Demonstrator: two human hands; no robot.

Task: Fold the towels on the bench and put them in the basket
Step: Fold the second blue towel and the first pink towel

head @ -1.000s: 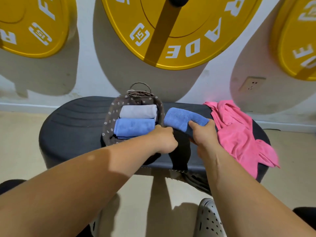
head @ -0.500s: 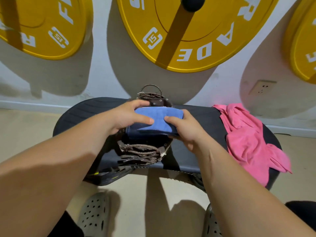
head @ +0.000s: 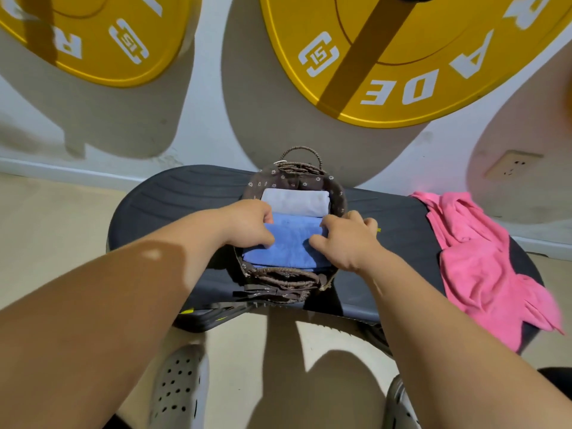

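Head view, largest item first.

Bench point(head: 173, 205): dark, long axis left to right, passing under both hands.

Pink towel point(head: 470, 258): unfolded and crumpled on the bench, well out to the outer side of the right hand, apart from the basket, near corner hanging over the bench edge.

Basket point(head: 339, 196): woven, lined, standing on the bench directly beneath the hands, handle on the far side.

Blue towel point(head: 291, 243): folded, lying in the near half of the basket, long axis left to right, spanning from one hand to the other.

Pale grey towel point(head: 295, 201): folded, parallel, just beyond the fingertips of both hands, touching the blue towel's far edge.

Left hand point(head: 247, 224): fingers curled round the blue towel's left end, thumb on top.

Right hand point(head: 346, 243): fingers bent over the right end, thumb laid on top, apparently pinching.

Judged step: seating the blue towel; release not yet made.

Judged next: reach for the pink towel. Right hand nearer; left hand cut off from it by the basket. Lead with the right, outward along the bench.
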